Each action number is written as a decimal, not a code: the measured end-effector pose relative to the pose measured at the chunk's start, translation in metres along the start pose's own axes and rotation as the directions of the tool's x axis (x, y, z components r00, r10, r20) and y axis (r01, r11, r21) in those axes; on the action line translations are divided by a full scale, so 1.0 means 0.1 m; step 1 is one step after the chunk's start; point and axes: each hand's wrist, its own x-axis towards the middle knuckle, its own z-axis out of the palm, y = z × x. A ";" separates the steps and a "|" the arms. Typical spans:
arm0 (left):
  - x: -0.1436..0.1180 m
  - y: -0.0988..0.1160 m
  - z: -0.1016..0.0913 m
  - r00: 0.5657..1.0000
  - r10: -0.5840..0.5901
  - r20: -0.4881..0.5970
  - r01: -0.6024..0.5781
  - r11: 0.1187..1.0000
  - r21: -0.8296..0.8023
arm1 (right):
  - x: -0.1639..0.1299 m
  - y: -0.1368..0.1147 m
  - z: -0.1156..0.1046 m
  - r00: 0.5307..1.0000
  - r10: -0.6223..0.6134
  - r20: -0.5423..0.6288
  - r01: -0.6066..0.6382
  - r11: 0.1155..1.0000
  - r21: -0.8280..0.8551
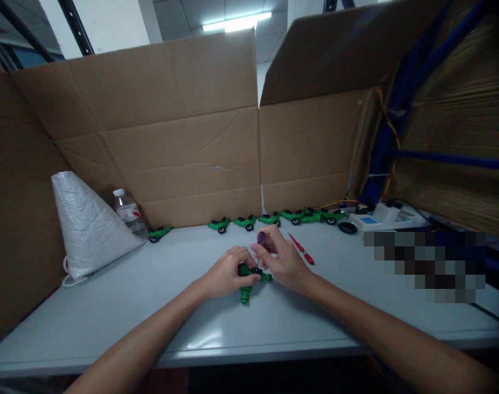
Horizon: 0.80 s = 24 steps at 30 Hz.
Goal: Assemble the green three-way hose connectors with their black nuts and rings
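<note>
A small green toy vehicle [246, 289] lies on the grey table [150, 306] in front of me. My left hand [227, 271] grips its body and holds it down. My right hand [280, 260] holds a screwdriver with a purple handle [261, 238], upright, with its tip down on the toy. Both hands touch over the toy, so its middle is hidden.
A row of several green toy vehicles [274, 219] lines the back of the table by the cardboard wall [183, 153]. A red screwdriver [302, 250] lies right of my hands. A white bag [85, 224] and a water bottle [128, 213] stand at left. A white device [376, 219] with wires sits at right.
</note>
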 end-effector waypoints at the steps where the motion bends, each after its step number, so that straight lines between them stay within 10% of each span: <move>1: 0.00 -0.01 0.01 1.000 -0.001 -0.006 0.001 1.000 0.001 | 0.00 -0.01 0.01 1.000 0.011 0.003 -0.011 1.000 0.003; 10: 0.01 -0.02 0.02 1.000 0.028 -0.005 -0.028 0.997 -0.066 | 0.12 -0.06 0.03 0.982 0.129 0.138 -0.177 0.879 0.442; 24: 0.03 0.10 -0.06 0.993 0.092 0.074 -0.078 0.981 -0.176 | 0.14 -0.06 -0.01 0.945 0.165 0.284 -0.309 0.738 0.600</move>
